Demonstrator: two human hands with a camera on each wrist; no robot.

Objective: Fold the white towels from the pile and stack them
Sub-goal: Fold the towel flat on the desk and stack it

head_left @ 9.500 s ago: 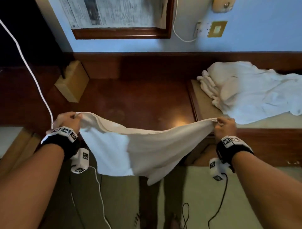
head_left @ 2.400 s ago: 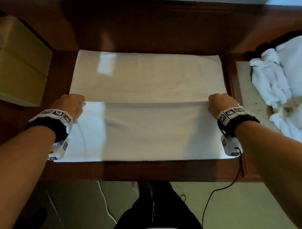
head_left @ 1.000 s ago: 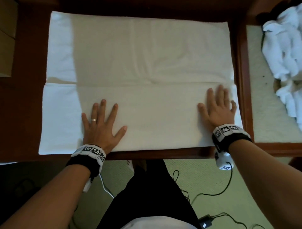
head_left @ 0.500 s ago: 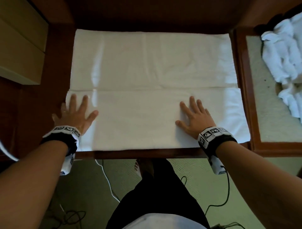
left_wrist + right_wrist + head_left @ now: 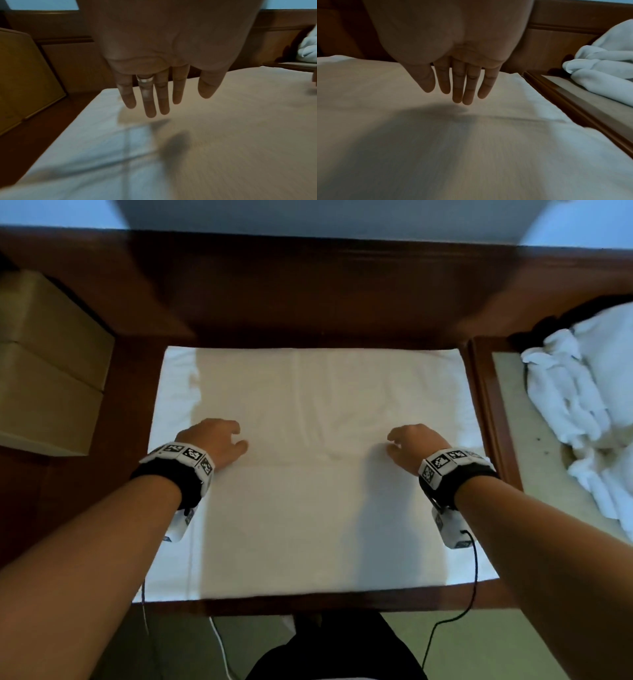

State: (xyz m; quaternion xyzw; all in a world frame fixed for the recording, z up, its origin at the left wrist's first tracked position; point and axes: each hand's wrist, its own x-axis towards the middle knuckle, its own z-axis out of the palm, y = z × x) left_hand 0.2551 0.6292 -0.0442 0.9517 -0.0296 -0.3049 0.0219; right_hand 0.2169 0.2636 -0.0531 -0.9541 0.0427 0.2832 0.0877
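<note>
A white towel (image 5: 315,508) lies flat on the dark wooden table (image 5: 308,302), its near part folded over so that an edge runs across its middle. My left hand (image 5: 219,440) hovers at that edge on the left, fingers straight and pointing down (image 5: 150,108), holding nothing. My right hand (image 5: 407,440) is at the same edge on the right, its fingers (image 5: 462,97) also straight and just above the cloth (image 5: 471,148). The pile of crumpled white towels (image 5: 582,405) lies on the lighter surface at the right.
A cardboard box (image 5: 44,364) stands on the table at the left. A raised wooden rail (image 5: 486,412) separates the table from the side surface with the pile. Cables hang below the table's front edge (image 5: 308,604), over a green floor.
Both hands have lifted from pressing flat on the folded near half and moved forward to the fold's edge. The head view has tilted up.
</note>
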